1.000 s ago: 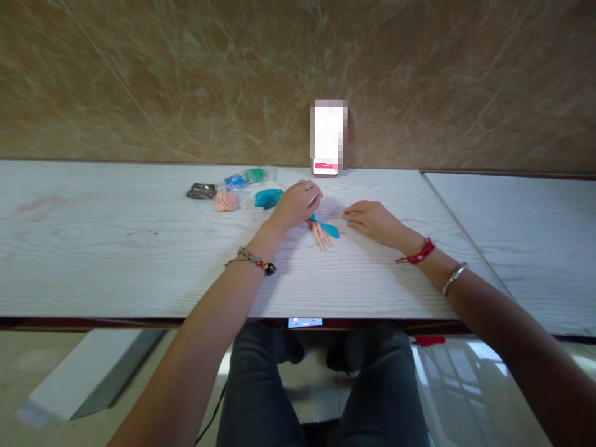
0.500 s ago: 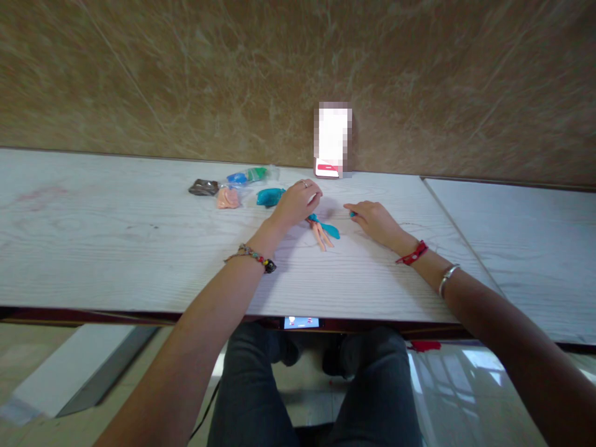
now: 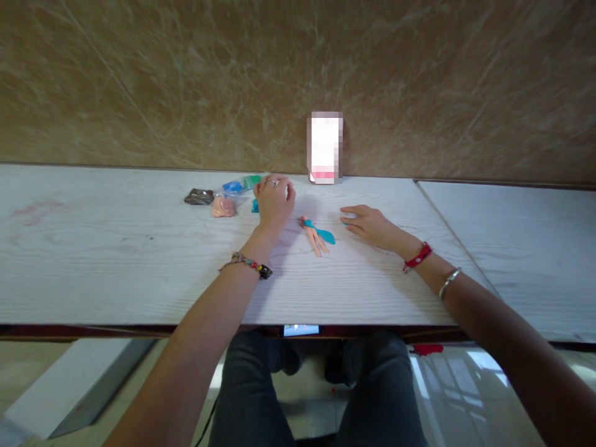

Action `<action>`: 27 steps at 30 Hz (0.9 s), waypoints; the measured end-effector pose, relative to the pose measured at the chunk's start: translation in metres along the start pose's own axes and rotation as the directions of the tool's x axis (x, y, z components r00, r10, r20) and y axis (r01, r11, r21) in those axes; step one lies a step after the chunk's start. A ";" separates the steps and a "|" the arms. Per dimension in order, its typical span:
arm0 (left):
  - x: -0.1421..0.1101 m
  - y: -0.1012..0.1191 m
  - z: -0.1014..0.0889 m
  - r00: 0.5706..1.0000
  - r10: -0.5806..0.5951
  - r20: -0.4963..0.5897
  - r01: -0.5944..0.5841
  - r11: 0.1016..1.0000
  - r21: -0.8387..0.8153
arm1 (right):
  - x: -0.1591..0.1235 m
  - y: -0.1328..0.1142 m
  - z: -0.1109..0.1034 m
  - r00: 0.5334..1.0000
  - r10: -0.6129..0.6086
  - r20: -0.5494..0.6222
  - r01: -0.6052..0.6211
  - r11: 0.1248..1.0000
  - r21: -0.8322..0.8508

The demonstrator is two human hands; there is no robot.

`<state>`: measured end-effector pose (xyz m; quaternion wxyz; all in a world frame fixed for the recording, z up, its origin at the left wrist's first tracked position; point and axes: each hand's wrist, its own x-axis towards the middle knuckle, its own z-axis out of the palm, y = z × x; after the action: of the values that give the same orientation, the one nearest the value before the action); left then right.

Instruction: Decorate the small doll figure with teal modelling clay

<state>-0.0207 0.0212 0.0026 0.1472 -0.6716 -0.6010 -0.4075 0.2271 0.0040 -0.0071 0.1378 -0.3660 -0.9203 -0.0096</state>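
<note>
A small clay figure (image 3: 311, 232) lies on the white tabletop between my hands, with skin-toned limbs and a teal top and a teal flap out to the right. My left hand (image 3: 275, 200) is to its upper left, fingers curled inward and fingertips hidden. Beside that hand, a teal clay packet (image 3: 254, 205) is mostly covered. To the right of the figure, my right hand (image 3: 367, 225) rests low with fingers stretched and slightly apart. A bit of teal clay (image 3: 345, 223) shows under its fingertips.
A phone (image 3: 325, 148) with a blurred screen leans against the marbled wall. Left of my left hand lie a brown packet (image 3: 199, 197), a peach clay packet (image 3: 223, 207) and a blue and green packet (image 3: 233, 186). Another phone (image 3: 301, 330) is at the table's front edge.
My left hand has moved left, off the figure and over the teal packet, so the figure's upper part now shows. My right hand's fingers have spread a little. The view has shifted slightly.
</note>
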 end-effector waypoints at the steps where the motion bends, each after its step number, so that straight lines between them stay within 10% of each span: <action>1: 0.000 -0.002 0.000 0.999 -0.029 -0.034 0.029 0.999 0.018 | -0.001 0.002 -0.002 1.000 -0.025 0.002 0.025 0.999 0.021; 10: -0.004 -0.028 0.006 0.975 -0.220 -0.043 0.222 0.972 0.077 | 0.005 0.009 0.011 0.998 0.003 -0.057 -0.001 0.999 0.036; 18: -0.004 -0.017 -0.018 0.988 -0.026 0.152 0.019 0.999 0.047 | 0.003 0.004 0.003 0.984 0.055 -0.169 -0.019 0.978 0.208; 23: -0.004 -0.013 -0.029 0.798 0.194 0.571 -0.051 0.965 -0.257 | 0.004 0.000 -0.001 0.970 0.167 -0.178 -0.119 0.960 0.254; 27: -0.006 -0.011 -0.026 0.758 0.107 0.643 0.053 0.973 -0.225 | 0.006 0.001 0.004 0.985 0.106 -0.134 -0.081 0.980 0.182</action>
<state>-0.0405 0.0017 0.0116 -0.1435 -0.7922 -0.5534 -0.2134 0.2225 0.0093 -0.0097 0.2355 -0.3936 -0.8871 0.0522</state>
